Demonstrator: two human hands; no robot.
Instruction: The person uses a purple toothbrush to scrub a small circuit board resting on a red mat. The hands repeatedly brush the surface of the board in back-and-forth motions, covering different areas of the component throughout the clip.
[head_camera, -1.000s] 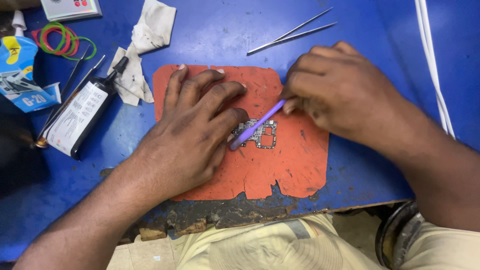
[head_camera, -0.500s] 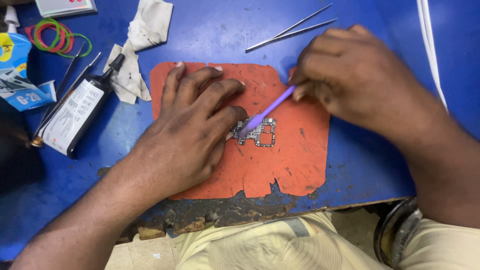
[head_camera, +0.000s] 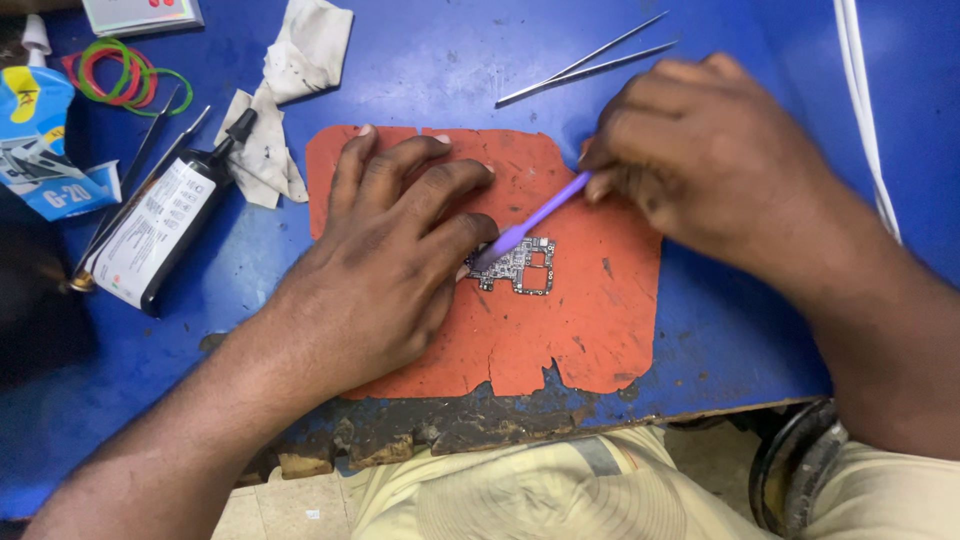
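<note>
A small circuit board (head_camera: 527, 268) lies near the middle of an orange mat (head_camera: 580, 320) on the blue table. My left hand (head_camera: 380, 270) lies flat on the mat with its thumb pressed against the board's left end, pinning it down. My right hand (head_camera: 700, 150) grips a thin purple brush-like tool (head_camera: 535, 222) by its upper end. The tool slants down to the left and its tip rests on the board's upper left part, next to my left thumb.
Metal tweezers (head_camera: 590, 62) lie beyond the mat. At the left are a black glue bottle (head_camera: 165, 225), a dirty white cloth (head_camera: 280, 100), coloured rubber bands (head_camera: 120, 75), thin metal picks (head_camera: 150, 150) and a blue packet (head_camera: 45, 150). White cables (head_camera: 865, 120) run along the right. The table's front edge (head_camera: 480, 430) is chipped.
My right hand has drawn the purple tool up and to the right, so its tip moved from the board's lower left to its upper left. My left hand stayed put.
</note>
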